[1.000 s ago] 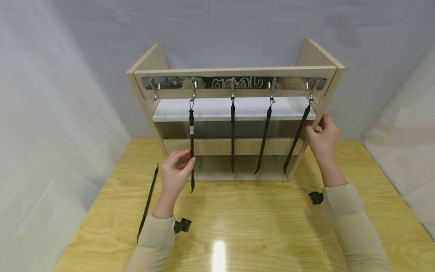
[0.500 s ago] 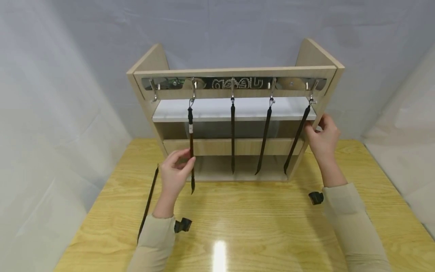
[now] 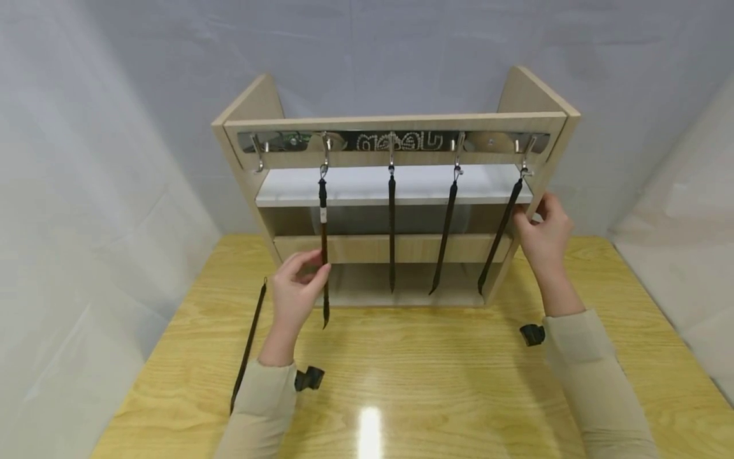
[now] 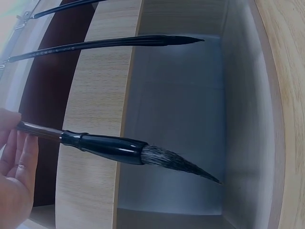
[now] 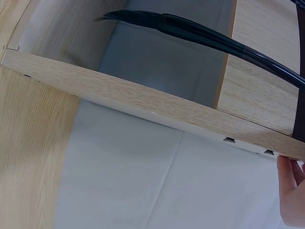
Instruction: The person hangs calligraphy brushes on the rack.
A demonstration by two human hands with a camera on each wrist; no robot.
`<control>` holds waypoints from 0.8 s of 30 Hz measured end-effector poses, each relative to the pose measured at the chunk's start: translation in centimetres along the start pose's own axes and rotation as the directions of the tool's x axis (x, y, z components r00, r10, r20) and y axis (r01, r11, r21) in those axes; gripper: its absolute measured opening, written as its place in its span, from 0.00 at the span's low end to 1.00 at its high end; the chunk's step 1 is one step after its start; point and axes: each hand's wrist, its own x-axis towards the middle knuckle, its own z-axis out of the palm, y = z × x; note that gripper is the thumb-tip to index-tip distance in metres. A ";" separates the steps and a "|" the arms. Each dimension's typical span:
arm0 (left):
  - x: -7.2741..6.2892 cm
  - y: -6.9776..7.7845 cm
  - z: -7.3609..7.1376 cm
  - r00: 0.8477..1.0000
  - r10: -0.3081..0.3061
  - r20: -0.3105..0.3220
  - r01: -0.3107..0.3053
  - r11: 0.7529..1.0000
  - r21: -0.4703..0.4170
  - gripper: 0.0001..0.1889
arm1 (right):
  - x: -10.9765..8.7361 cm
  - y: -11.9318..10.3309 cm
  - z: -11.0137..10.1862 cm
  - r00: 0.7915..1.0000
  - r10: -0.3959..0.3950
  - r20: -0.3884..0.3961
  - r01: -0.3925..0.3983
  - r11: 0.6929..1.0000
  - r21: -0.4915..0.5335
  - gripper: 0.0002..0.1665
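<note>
In the head view my left hand (image 3: pixel 298 284) pinches the handle of a dark brown calligraphy brush (image 3: pixel 323 233) between thumb and fingers. This brush points tip down, and its loop is at the second hook (image 3: pixel 327 153) from the left; whether it is fully over the hook I cannot tell. In the left wrist view the brush's dark bristles (image 4: pixel 176 160) hang free below a glossy black collar. At the right, my right hand (image 3: pixel 545 233) grips the side panel (image 3: pixel 547 169) of the small wooden shelf (image 3: pixel 395 121), thumb on the inner side.
Further brushes hang from the other hooks, such as the middle brush (image 3: pixel 392 236) and the rightmost brush (image 3: pixel 501 239). The leftmost hook (image 3: pixel 258 153) bears nothing. Another brush (image 3: pixel 249 344) lies on the wooden table (image 3: pixel 436 382) beside my left forearm.
The pinched brush has shifted very slightly, its loop staying near the second hook. Both hands keep almost the same place.
</note>
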 end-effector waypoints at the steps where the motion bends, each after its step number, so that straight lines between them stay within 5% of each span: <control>1: 0.0 -0.1 0.0 1.000 0.000 -0.001 0.000 1.000 -0.001 0.13 | 0.0 0.0 0.0 1.000 -0.002 -0.001 0.002 1.000 0.001 0.17; 9: 0.6 2.6 0.3 1.000 -0.011 0.002 0.011 1.000 0.016 0.11 | 0.0 0.0 0.1 1.000 -0.001 -0.001 0.001 1.000 -0.003 0.17; 24: 0.6 2.3 0.4 0.999 -0.031 0.019 0.031 0.999 0.015 0.11 | -0.1 0.0 0.0 1.000 -0.020 0.002 0.020 1.000 0.001 0.16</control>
